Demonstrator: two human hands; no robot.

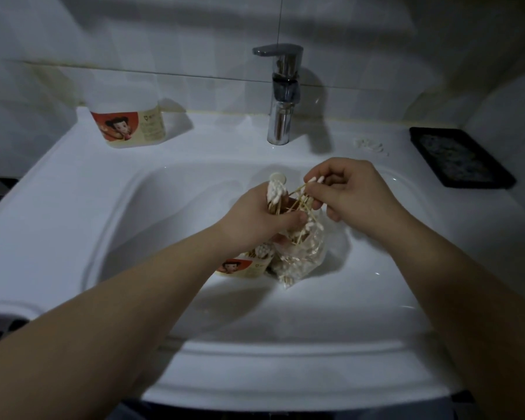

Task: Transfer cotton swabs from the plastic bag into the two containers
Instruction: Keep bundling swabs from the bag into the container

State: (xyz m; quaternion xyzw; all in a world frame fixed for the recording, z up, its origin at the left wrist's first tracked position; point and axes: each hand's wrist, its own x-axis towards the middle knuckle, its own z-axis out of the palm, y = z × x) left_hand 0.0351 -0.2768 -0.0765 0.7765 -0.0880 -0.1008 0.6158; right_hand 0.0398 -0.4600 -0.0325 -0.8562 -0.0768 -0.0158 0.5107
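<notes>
My left hand [256, 218] grips a bundle of cotton swabs [276, 192] with wooden sticks, held over the white sink basin [152, 225]. My right hand [349, 189] pinches a few swabs [314, 179] by their tips, pulling them from the tangle. Below the hands lies the clear plastic bag [300, 256] with more swabs inside. Beside it, partly hidden under my left wrist, stands a container [243, 266] with a red cartoon label and swabs in it. A second container [129, 125] with the same label sits on the sink's back left ledge.
A chrome faucet [282, 95] rises at the back centre of the sink. A black soap dish [459, 157] lies on the right ledge. A small round white piece [278, 178] shows just behind the swab bundle. White tiled walls close in behind and at the right.
</notes>
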